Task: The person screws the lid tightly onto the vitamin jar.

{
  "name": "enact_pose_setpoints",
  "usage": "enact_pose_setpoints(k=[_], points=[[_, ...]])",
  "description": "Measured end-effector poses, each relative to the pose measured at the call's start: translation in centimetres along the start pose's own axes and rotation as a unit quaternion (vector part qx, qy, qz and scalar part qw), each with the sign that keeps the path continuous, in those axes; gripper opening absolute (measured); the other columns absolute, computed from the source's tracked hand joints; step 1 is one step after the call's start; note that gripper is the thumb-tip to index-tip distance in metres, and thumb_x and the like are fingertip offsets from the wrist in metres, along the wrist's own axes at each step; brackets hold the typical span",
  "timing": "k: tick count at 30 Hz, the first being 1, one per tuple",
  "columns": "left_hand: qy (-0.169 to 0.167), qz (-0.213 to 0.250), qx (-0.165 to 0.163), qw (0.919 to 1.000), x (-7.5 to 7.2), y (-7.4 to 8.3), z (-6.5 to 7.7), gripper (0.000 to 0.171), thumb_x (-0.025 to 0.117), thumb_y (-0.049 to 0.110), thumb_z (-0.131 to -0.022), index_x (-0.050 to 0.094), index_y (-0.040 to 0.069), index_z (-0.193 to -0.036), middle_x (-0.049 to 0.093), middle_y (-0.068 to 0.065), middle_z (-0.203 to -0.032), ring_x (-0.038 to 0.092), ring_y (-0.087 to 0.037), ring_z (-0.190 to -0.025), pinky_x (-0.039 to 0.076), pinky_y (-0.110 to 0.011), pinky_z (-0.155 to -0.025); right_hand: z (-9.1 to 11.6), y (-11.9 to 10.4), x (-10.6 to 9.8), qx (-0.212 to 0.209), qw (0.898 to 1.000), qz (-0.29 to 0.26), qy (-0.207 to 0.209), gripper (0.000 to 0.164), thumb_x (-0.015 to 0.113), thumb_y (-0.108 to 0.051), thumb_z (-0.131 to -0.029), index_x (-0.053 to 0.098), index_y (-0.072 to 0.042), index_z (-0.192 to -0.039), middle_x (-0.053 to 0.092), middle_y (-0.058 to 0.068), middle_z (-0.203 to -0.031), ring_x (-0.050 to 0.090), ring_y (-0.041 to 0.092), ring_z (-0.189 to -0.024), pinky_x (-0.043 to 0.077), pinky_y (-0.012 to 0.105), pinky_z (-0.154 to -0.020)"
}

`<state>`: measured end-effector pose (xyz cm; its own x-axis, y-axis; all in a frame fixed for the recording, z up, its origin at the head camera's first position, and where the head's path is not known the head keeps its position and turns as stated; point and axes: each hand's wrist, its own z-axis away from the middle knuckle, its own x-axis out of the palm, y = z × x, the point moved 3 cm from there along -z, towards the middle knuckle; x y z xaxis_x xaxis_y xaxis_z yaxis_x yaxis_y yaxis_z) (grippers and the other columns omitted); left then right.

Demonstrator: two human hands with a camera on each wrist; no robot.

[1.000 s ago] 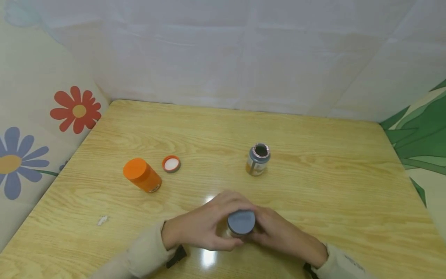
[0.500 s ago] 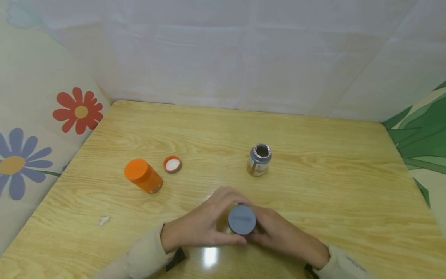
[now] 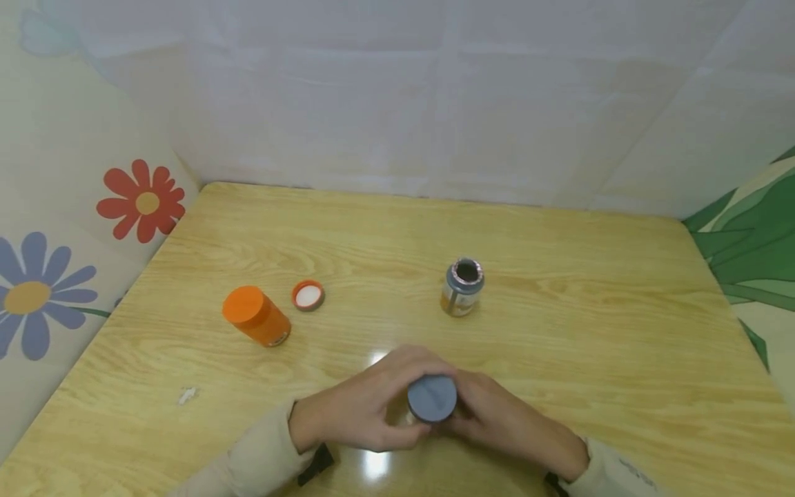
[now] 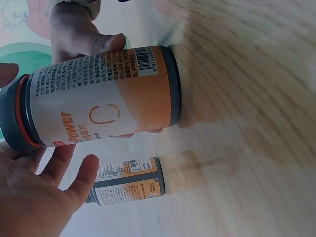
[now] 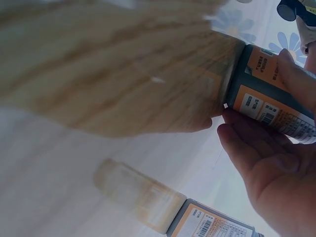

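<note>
One gripped jar, glossy table, flowered wall.

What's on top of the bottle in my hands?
A grey lid sits on the bottle, a red ring at its edge. The mouth and contents are covered.

Wide lane between orange bottle and open jar.
Cap narrows it, bottle side; open jar blocks ahead of right hand.

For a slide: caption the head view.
Left hand and right hand around a lidded jar, an open jar beyond.
</note>
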<state>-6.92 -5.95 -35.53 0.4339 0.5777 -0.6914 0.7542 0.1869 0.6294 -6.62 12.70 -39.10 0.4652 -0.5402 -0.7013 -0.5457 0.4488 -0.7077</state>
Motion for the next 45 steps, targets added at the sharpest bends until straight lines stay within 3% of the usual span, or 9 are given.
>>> enact_pose_setpoints(k=[8,17,22,26,35,45], points=[[0.001,-0.005,0.005,1.0,0.65,-0.06,-0.24,0.061,0.075,0.026,-0.086,0.048,0.017,-0.139,0.056,0.004,-0.136,0.048,-0.01,-0.127,0.039,-0.027,-0.11,0.14,-0.07,0.02,-0.025,1.0,0.015,0.013,0.045,0.076,-0.011,-0.084,0.058,-0.005,-0.126,0.072,0.003,-0.111,0.068,0.014,-0.102,0.057,0.031,-0.087],[0.049,0.0,-0.017,0.9987,0.0,0.02,0.13,0.073,0.086,0.033,-0.076,0.048,0.012,-0.134,0.053,-0.001,-0.133,0.047,-0.015,-0.127,0.041,-0.032,-0.11,0.03,-0.2,0.06,0.004,1.0,-0.008,-0.011,0.049,0.073,-0.018,-0.089,0.053,-0.007,-0.132,0.069,0.005,-0.121,0.067,0.02,-0.111,0.056,0.036,-0.094],[0.06,0.014,-0.016,0.998,-0.25,0.03,0.28,0.063,0.085,0.027,-0.078,0.05,0.011,-0.128,0.053,-0.002,-0.127,0.049,-0.014,-0.121,0.043,-0.03,-0.106,-0.01,-0.22,-0.01,0.005,1.0,-0.011,-0.017,0.045,0.073,-0.019,-0.09,0.056,-0.01,-0.13,0.069,0.002,-0.119,0.066,0.017,-0.11,0.056,0.035,-0.093],[0.052,0.03,-0.014,0.9981,-0.27,-0.05,0.29,0.058,0.082,0.022,-0.081,0.05,0.013,-0.129,0.053,-0.001,-0.128,0.049,-0.013,-0.121,0.044,-0.029,-0.106,-0.09,-0.16,-0.16,0.004,1.0,-0.012,-0.015,0.045,0.073,-0.018,-0.089,0.056,-0.008,-0.13,0.069,0.002,-0.118,0.066,0.017,-0.109,0.057,0.034,-0.092],[0.016,0.039,-0.018,0.999,-0.04,-0.21,0.22,0.066,0.072,0.012,-0.08,0.047,0.014,-0.141,0.053,-0.001,-0.136,0.048,-0.013,-0.125,0.042,-0.031,-0.108,-0.14,0.18,-0.21,0.0,1.0,-0.016,-0.01,0.053,0.073,-0.029,-0.09,0.053,-0.01,-0.135,0.07,0.0,-0.118,0.066,0.013,-0.108,0.056,0.033,-0.092],[0.009,0.019,0.003,0.9998,0.46,0.07,-0.27,0.065,0.079,0.023,-0.082,0.049,0.014,-0.139,0.056,0.002,-0.137,0.049,-0.012,-0.127,0.04,-0.03,-0.11,0.03,-0.03,-0.22,-0.01,1.0,-0.003,-0.007,0.046,0.073,-0.018,-0.089,0.056,-0.008,-0.13,0.071,0.006,-0.117,0.068,0.019,-0.107,0.057,0.034,-0.091]])
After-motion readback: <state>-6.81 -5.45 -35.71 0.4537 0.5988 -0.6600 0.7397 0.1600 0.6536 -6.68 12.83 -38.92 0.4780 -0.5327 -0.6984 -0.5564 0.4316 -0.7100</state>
